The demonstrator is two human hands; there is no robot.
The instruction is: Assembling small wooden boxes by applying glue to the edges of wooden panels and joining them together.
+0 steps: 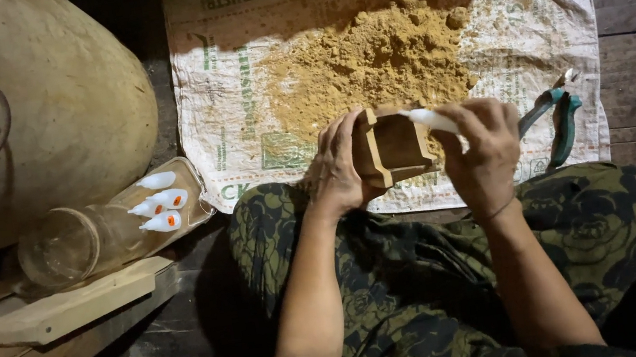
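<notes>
Head view: a seated person held a small wooden box frame (pixel 392 146) over the lap, above a woven sack (pixel 239 90) spread on the plank floor.
Risk: the glue tube's tip sat right at the frame's top edge, so a hard squeeze could have run glue onto the fingers, and a loose grip could have tipped the frame into the powder below.
Left hand (pixel 336 169): fingers curled shut around the frame's left side, thumb underneath.
Right hand (pixel 484 148): closed on a white glue tube (pixel 430 118), its nozzle pointing left and touching the frame.
Powder: a yellow-brown sawdust heap (pixel 376 62) lay on the sack just beyond the hands.
Pliers: green-handled pliers (pixel 554 120) lay on the sack, near the right hand but apart.
Jar: a clear jar (pixel 105 229) on its side held more small tubes, well left.
</notes>
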